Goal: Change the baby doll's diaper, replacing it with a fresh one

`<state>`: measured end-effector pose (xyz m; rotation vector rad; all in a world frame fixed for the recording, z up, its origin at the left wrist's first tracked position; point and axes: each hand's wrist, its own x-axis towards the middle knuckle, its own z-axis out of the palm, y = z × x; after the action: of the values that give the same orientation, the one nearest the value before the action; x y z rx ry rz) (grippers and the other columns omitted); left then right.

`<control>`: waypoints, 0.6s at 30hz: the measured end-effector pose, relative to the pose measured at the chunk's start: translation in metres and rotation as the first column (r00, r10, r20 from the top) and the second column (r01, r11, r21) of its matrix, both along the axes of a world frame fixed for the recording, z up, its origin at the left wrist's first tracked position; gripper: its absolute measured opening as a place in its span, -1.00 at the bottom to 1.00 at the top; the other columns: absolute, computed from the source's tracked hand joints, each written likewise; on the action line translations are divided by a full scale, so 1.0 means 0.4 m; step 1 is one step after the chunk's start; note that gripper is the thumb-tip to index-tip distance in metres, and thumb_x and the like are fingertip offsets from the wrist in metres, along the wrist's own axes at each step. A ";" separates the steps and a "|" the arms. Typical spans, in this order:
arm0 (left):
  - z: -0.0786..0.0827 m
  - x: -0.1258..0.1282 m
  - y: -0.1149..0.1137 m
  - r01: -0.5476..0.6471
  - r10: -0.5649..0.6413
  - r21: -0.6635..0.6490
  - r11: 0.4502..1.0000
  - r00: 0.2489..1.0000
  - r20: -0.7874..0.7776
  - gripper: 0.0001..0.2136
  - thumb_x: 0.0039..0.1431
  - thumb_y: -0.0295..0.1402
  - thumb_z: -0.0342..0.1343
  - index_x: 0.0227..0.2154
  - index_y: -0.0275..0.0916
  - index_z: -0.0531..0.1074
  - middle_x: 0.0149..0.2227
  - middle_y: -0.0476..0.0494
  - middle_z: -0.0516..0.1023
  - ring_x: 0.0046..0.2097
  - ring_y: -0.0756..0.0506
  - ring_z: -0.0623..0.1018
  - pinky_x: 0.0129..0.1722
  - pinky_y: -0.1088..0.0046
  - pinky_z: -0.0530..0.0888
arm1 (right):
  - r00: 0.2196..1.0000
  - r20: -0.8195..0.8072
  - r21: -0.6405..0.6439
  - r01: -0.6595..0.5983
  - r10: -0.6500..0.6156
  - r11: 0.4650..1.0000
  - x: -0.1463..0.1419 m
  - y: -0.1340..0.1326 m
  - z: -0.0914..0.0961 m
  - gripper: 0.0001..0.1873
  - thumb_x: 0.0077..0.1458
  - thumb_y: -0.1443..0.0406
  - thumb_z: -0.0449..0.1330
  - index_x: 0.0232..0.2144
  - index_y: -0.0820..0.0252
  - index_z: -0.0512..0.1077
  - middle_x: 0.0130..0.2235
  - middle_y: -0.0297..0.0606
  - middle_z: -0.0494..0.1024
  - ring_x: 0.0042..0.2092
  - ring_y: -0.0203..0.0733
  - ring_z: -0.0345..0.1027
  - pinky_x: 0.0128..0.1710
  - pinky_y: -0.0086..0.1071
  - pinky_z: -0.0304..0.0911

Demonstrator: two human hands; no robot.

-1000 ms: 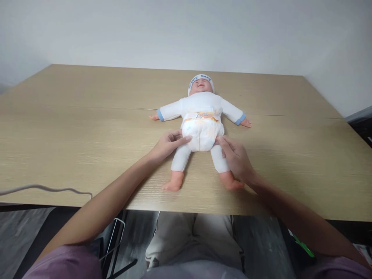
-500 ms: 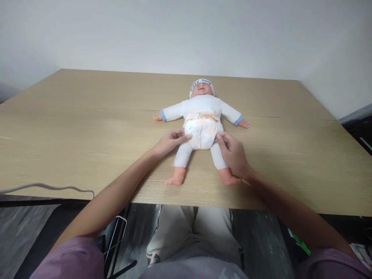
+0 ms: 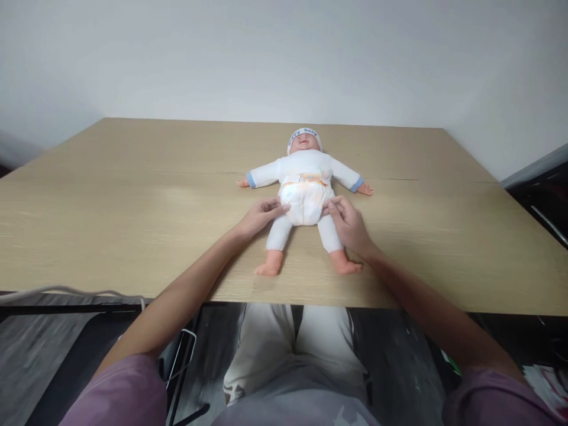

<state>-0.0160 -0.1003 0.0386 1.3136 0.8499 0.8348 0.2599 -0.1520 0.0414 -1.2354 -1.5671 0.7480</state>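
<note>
A baby doll point(image 3: 306, 163) in a white suit with blue cuffs and a lettered headband lies on its back, feet toward me. Around its hips is a white diaper point(image 3: 303, 204) with an orange-printed waistband. My left hand point(image 3: 265, 214) pinches the diaper's edge at the leg opening on the left, thumb on top. On the opposite side my right hand point(image 3: 347, 220) grips the other leg edge between thumb and fingers. Both bare pink feet of the doll point toward the table's front edge, legs spread apart.
The doll rests on a wooden table point(image 3: 177, 236) with a thin seam across it. A pale cable point(image 3: 71, 290) runs along the front left edge. Dark equipment point(image 3: 541, 195) stands beyond the right edge, and a wall point(image 3: 266, 59) rises behind the table.
My view has tilted and shifted slightly, so the doll and table sit a little differently. Both hands keep their hold at the diaper's leg edges, with little other movement.
</note>
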 end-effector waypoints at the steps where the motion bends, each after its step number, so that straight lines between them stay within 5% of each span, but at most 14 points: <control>1: 0.000 -0.003 -0.007 -0.006 0.006 0.025 1.000 1.000 -0.016 -0.51 0.22 0.09 0.46 -0.05 -0.22 0.67 0.01 -0.21 0.76 0.01 -0.20 0.69 0.06 0.30 0.57 | 1.000 0.003 0.002 0.001 -0.001 1.000 0.003 -0.015 0.003 -0.62 0.50 -0.08 0.17 -0.11 0.07 0.50 -0.14 -0.21 0.76 -0.09 -0.07 0.67 -0.01 -0.20 0.46; 6: 0.003 -0.088 -0.068 0.019 0.016 0.212 0.977 0.987 -0.160 -0.45 0.38 0.09 0.32 0.26 -0.13 0.60 0.36 -0.26 0.60 0.41 -0.29 0.52 0.45 0.14 0.40 | 0.999 0.041 0.000 0.010 -0.010 1.000 0.073 -0.128 0.008 -0.69 0.46 0.00 0.26 -0.12 0.07 0.61 0.14 -0.12 0.70 0.06 -0.04 0.63 0.03 -0.16 0.53; 9: -0.009 -0.157 -0.072 0.051 0.122 0.431 0.901 0.923 -0.365 -0.46 0.44 0.04 0.25 0.35 -0.08 0.54 0.44 -0.26 0.51 0.49 -0.31 0.42 0.54 0.04 0.25 | 0.972 0.159 0.082 0.164 -0.175 0.983 0.146 -0.132 -0.010 -0.70 0.42 0.02 0.27 -0.22 0.08 0.61 0.07 -0.07 0.66 0.07 0.04 0.57 -0.12 -0.16 0.55; 12: -0.024 -0.173 -0.005 0.081 0.367 0.653 0.753 0.772 -0.519 -0.44 0.45 -0.02 0.20 0.39 -0.13 0.46 0.45 -0.35 0.46 0.50 -0.35 0.37 0.55 -0.06 0.15 | 0.871 0.325 0.272 0.288 -0.369 0.918 0.199 -0.034 -0.027 -0.74 0.41 0.09 0.20 -0.23 0.09 0.57 -0.02 0.02 0.64 0.04 0.14 0.53 0.02 0.03 0.53; 15: -0.030 -0.124 0.111 0.041 0.620 0.782 0.622 0.584 -0.524 -0.34 0.41 -0.06 0.19 0.45 -0.25 0.32 0.53 -0.46 0.30 0.53 -0.41 0.27 0.54 -0.07 0.11 | 0.726 0.535 0.412 0.221 -0.431 0.884 0.210 0.124 -0.032 -0.71 0.39 0.19 0.14 0.00 0.17 0.58 0.23 0.18 0.53 0.26 0.29 0.41 0.30 0.21 0.33; 18: -0.033 -0.058 0.219 -0.002 0.711 0.800 0.599 0.460 -0.532 -0.31 0.37 -0.10 0.20 0.47 -0.26 0.26 0.52 -0.46 0.31 0.49 -0.45 0.28 0.48 -0.05 0.18 | 0.633 0.680 0.379 0.128 -0.370 0.916 0.193 0.266 -0.037 -0.42 0.34 0.17 0.18 0.33 0.28 0.42 0.44 0.23 0.36 0.36 0.40 0.28 0.34 0.25 0.24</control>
<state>-0.0390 -0.0127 0.0255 2.3875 1.7892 0.9437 0.3371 -0.0454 0.0267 -1.5847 -1.9870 -0.2546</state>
